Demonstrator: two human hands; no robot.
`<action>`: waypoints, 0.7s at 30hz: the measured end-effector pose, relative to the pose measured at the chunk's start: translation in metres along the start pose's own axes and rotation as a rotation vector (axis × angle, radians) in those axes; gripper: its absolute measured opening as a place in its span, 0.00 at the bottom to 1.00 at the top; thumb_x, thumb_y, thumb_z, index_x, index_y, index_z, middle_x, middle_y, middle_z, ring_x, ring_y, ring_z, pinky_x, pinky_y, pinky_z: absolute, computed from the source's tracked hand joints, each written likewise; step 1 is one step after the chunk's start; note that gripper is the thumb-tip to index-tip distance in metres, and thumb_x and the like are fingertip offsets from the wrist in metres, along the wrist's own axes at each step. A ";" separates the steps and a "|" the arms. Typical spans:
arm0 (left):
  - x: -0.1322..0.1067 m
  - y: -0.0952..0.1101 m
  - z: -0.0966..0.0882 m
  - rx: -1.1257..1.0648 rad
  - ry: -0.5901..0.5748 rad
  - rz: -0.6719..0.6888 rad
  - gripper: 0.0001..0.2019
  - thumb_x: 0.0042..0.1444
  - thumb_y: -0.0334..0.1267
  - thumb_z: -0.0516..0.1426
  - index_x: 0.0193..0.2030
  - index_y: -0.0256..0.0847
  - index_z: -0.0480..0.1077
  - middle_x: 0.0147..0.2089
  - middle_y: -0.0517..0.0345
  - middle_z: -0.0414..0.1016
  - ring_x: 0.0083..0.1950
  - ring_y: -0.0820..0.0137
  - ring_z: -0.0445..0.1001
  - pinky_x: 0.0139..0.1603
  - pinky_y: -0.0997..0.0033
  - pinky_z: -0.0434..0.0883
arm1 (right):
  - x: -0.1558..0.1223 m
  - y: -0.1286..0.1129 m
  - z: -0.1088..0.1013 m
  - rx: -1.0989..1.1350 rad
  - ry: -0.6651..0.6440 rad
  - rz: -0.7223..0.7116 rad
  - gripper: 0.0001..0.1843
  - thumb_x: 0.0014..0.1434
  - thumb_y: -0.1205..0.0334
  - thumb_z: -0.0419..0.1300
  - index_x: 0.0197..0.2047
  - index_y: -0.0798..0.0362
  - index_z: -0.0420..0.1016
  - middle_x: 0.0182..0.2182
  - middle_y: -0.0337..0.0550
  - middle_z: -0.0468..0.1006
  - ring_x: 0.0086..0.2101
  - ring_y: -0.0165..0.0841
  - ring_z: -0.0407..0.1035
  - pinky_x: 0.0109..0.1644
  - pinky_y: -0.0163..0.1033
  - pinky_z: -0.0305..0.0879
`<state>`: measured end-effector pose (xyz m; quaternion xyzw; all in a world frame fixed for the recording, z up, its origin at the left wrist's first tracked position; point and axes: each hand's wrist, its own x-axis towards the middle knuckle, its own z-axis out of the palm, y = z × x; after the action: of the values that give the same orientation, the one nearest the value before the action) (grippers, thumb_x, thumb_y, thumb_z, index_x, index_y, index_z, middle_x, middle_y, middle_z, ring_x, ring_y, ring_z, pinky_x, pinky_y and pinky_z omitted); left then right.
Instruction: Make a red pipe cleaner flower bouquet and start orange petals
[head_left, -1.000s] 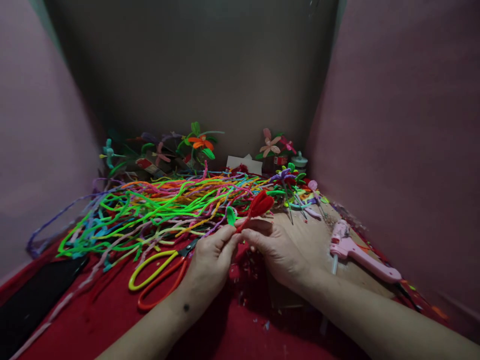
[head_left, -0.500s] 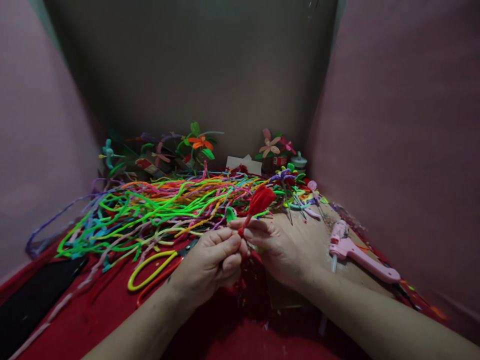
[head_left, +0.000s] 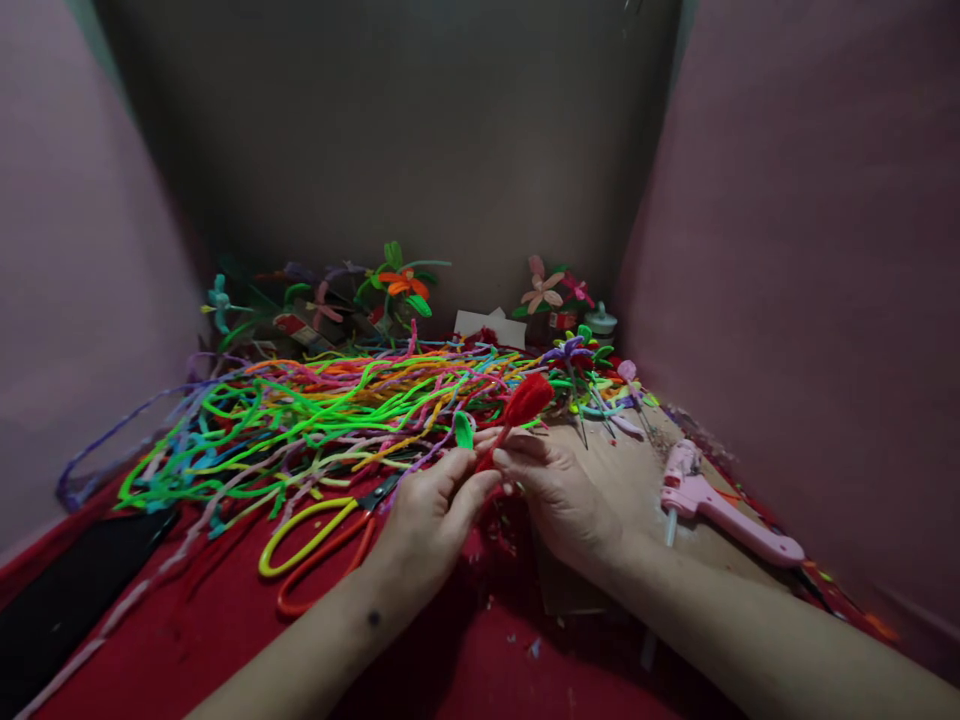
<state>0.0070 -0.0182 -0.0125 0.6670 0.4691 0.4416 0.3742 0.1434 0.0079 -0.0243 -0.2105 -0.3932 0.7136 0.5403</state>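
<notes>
A red pipe cleaner petal (head_left: 530, 398), bunched and looped at its top, points up and right between my hands in the middle of the view. My left hand (head_left: 439, 510) pinches the twisted lower end of it, thumb pressed forward. My right hand (head_left: 559, 490) is closed round the same stem from the other side. The fingers hide the very bottom of the stem. Just behind my left fingertips a green pipe cleaner leaf (head_left: 464, 431) stands up; whether it touches them I cannot tell.
Loose coloured pipe cleaners (head_left: 315, 410) lie heaped at the back left. Scissors (head_left: 330, 540) rest near my left forearm. A pink glue gun (head_left: 709, 505) sits on cardboard (head_left: 630, 480) at right. Finished flowers (head_left: 405, 283) stand along the back. A black flat object (head_left: 82, 610) lies at left.
My left hand has shifted its hold, with the thumb now stretched further along the red stem. The petal looks narrower and turned slightly. More of the scissors' orange handle shows.
</notes>
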 end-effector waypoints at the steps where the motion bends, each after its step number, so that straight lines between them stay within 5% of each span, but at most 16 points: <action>1: -0.001 -0.003 0.001 0.152 0.056 0.106 0.07 0.57 0.38 0.54 0.31 0.39 0.68 0.25 0.62 0.67 0.25 0.75 0.64 0.28 0.76 0.61 | 0.000 0.001 0.001 0.013 0.034 0.005 0.08 0.42 0.66 0.69 0.28 0.52 0.77 0.30 0.36 0.78 0.35 0.31 0.69 0.50 0.41 0.60; 7: -0.002 -0.022 -0.003 0.601 0.099 0.405 0.08 0.60 0.33 0.49 0.35 0.41 0.67 0.30 0.56 0.72 0.31 0.71 0.71 0.34 0.73 0.64 | -0.002 0.002 0.003 -0.043 0.083 0.003 0.07 0.40 0.65 0.69 0.24 0.51 0.75 0.28 0.35 0.77 0.35 0.31 0.69 0.51 0.42 0.59; 17: -0.002 -0.021 -0.001 0.761 0.078 0.405 0.10 0.62 0.37 0.48 0.37 0.37 0.68 0.32 0.52 0.73 0.33 0.67 0.73 0.36 0.71 0.66 | -0.002 0.005 0.000 -0.044 0.070 0.017 0.06 0.43 0.63 0.68 0.27 0.51 0.77 0.27 0.36 0.76 0.31 0.30 0.68 0.40 0.38 0.61; 21: -0.001 -0.023 -0.003 0.686 0.086 0.378 0.10 0.61 0.35 0.48 0.35 0.39 0.69 0.32 0.53 0.73 0.33 0.68 0.73 0.35 0.72 0.65 | -0.002 0.003 0.000 -0.103 0.060 -0.015 0.04 0.44 0.63 0.67 0.26 0.52 0.77 0.27 0.36 0.76 0.34 0.31 0.68 0.46 0.39 0.60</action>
<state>-0.0027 -0.0125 -0.0331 0.8090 0.4735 0.3476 0.0216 0.1418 0.0051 -0.0271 -0.2563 -0.4144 0.6818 0.5457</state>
